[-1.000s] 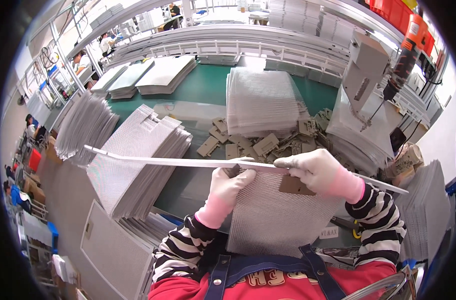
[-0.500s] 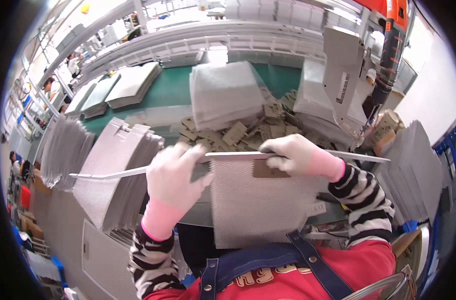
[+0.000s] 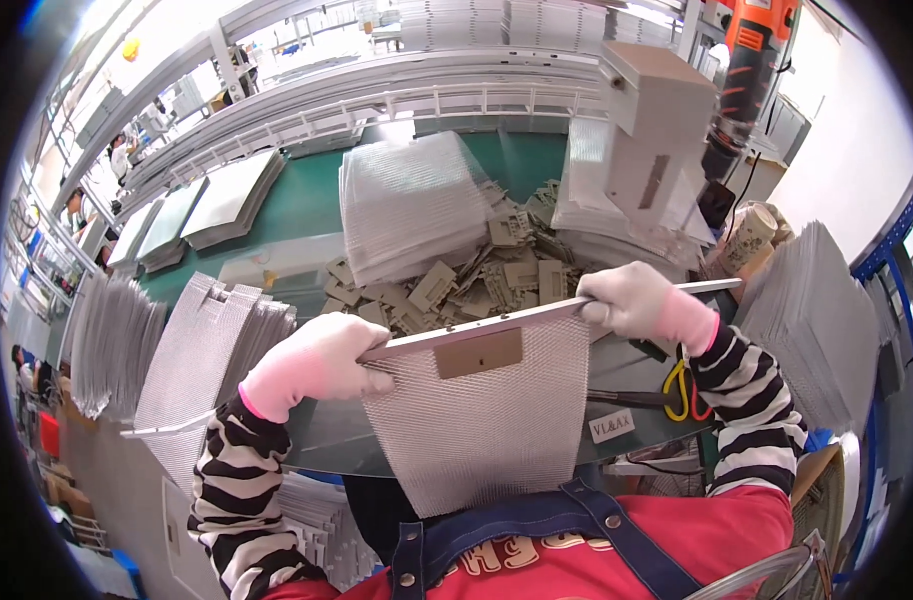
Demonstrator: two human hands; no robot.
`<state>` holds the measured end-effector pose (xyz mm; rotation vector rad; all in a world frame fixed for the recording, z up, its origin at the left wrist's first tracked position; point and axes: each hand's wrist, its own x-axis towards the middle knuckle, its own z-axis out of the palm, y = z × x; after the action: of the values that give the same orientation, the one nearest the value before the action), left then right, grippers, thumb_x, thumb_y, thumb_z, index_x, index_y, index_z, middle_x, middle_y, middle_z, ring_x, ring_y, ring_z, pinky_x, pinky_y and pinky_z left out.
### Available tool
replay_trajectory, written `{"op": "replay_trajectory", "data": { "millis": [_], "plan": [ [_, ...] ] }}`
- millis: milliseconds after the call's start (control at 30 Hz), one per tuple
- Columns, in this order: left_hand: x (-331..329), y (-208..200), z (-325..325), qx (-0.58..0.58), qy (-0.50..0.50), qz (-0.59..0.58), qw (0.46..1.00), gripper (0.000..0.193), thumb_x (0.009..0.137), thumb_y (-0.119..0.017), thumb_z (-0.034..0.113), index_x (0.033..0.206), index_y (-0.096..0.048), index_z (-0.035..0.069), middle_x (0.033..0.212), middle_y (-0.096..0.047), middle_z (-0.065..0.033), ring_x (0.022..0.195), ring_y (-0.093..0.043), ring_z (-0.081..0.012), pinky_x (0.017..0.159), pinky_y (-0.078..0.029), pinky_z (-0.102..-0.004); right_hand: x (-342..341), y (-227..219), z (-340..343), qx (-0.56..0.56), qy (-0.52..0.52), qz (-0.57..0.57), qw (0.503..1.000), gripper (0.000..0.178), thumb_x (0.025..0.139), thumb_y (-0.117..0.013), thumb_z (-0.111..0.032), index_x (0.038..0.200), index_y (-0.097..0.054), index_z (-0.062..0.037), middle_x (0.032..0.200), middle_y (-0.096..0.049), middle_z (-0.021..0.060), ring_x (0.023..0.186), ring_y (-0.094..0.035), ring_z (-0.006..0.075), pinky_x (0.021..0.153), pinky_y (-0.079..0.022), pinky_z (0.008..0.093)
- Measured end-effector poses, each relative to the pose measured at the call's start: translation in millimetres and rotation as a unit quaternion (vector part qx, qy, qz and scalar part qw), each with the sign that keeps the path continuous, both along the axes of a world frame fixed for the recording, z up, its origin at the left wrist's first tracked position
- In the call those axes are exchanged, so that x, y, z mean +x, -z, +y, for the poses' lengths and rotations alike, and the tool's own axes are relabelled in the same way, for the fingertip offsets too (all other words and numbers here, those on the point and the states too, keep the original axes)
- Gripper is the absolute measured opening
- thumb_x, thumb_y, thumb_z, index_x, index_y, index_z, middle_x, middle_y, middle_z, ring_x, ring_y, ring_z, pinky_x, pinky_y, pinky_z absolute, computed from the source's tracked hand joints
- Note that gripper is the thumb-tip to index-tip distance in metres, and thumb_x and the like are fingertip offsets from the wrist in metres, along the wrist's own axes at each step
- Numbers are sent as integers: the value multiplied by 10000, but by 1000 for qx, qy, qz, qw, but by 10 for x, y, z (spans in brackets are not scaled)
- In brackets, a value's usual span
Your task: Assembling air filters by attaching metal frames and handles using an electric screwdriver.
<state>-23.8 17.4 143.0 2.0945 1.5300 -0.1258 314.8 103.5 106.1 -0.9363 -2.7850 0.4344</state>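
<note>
My left hand [image 3: 322, 362], in a white glove with a pink cuff, is closed on a long pale metal strip [image 3: 492, 327] at the left corner of a mesh panel [image 3: 487, 425]. My right hand [image 3: 637, 300], gloved alike, is closed on the same strip at the panel's right corner. The strip slants up to the right and reaches out past both hands. Below it the silvery mesh hangs toward my apron. A beige plate [image 3: 479, 354] sits against the panel's top edge, just under the strip.
Beyond the strip lies a heap of beige plastic pieces [image 3: 437, 285] beside stacked translucent sheets [image 3: 407, 205]. Mesh panels [image 3: 182, 345] stand at left, more sheets [image 3: 817, 325] at right. Scissors [image 3: 675, 390] lie near my right forearm. An orange-black power tool [image 3: 747, 80] hangs upper right.
The strip has tilted, its left end lower. My left hand has moved down and left and closed on it at the corner; my right hand has shifted outward to the panel's right corner.
</note>
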Motion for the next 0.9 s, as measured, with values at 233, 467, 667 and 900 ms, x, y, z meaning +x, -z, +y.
{"op": "replay_trajectory", "data": {
  "millis": [233, 467, 667, 900],
  "plan": [
    [-119, 90, -62, 25, -19, 4, 999, 320, 708, -692, 281, 822, -595, -2, 741, -606, -191, 748, -603, -356, 659, -464, -392, -123, 12, -103, -59, -4, 10, 998, 230, 825, -563, -236, 916, -524, -28, 806, -592, 171, 780, -581, 369, 671, -451, 432],
    [246, 325, -144, 223, -24, -71, 972, 322, 778, -647, 346, 812, -580, 33, 702, -603, -168, 702, -606, -348, 624, -469, -408, -229, -104, -108, -108, -34, 21, 993, 157, 826, -559, -172, 871, -532, -24, 748, -573, 170, 745, -569, 362, 650, -439, 414],
    [333, 298, -468, 282, -124, -100, 946, 305, 735, -707, 337, 752, -635, 40, 588, -596, -119, 557, -610, -274, 538, -469, -326, -334, 94, -745, -251, 129, 270, 920, 218, 856, -528, -176, 956, -515, 17, 718, -520, 63, 699, -479, 97, 632, -423, 273],
    [412, 238, -619, 341, -113, -114, 926, 302, 709, -730, 315, 751, -638, 30, 592, -603, -112, 541, -610, -259, 520, -464, -310, -258, 992, -1524, -194, 225, 410, 862, 199, 851, -515, -92, 1013, -496, 23, 792, -579, 157, 721, -575, 196, 670, -457, 331]
  ]
}}
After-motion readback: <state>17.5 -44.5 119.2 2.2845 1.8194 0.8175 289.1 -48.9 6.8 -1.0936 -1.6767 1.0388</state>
